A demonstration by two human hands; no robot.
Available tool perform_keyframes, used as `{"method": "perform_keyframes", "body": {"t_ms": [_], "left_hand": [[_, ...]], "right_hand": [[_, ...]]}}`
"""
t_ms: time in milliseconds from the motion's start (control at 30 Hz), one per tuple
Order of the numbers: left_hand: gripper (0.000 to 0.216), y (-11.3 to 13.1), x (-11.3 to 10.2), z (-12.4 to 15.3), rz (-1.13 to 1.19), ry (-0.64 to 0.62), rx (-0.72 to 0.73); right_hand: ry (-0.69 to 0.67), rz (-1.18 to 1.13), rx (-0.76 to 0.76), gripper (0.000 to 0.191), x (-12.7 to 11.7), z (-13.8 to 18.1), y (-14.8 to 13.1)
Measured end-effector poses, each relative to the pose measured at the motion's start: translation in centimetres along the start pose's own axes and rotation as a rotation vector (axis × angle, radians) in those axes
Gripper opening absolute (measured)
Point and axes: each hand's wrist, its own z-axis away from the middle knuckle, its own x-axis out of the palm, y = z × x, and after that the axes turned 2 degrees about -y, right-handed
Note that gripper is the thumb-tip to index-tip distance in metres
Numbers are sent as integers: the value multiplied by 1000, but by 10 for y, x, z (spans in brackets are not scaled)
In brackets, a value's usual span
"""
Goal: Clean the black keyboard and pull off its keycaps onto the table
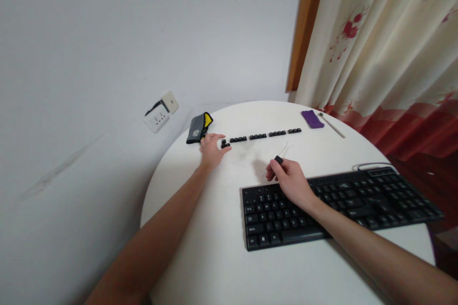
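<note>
My left hand (212, 150) rests on the round white table (200, 238). Its thumb and forefinger are spread apart around a few loose black keycaps (224, 144), the thumb at the near side; whether they press on them I cannot make out. To the right of these, more black keycaps (257, 136) lie in short groups forming a row. My right hand (288, 176) is closed on a keycap puller (278, 159), its black handle between the fingers and its thin wire loops pointing up and away. Below that hand lies a black keyboard (266, 228), some of its upper-left keys looking uncapped.
A grey and yellow pouch (197, 128) sits just beyond my left hand. At the back right are a purple cloth (312, 119) and a slim brush-like stick (332, 126). The wall carries a socket (156, 119); a floral curtain (375, 57) hangs at the right.
</note>
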Motion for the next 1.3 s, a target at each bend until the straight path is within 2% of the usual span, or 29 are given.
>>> {"method": "perform_keyframes", "body": {"t_ms": [200, 333, 400, 700, 900, 1300], "left_hand": [[41, -3, 2, -2, 38, 24, 13], [22, -10, 1, -9, 211, 81, -52], [20, -15, 1, -13, 264, 90, -100], [37, -21, 8, -10, 305, -11, -152], [56, -20, 15, -5, 242, -23, -84], [55, -13, 16, -3, 130, -25, -104]], "right_hand": [[-3, -4, 2, 40, 0, 0, 0], [-5, -5, 3, 40, 0, 0, 0], [-7, -5, 4, 40, 0, 0, 0], [-8, 0, 4, 38, 1, 1, -4], [-5, -1, -2, 38, 1, 0, -2], [-13, 2, -8, 39, 1, 0, 2]]}}
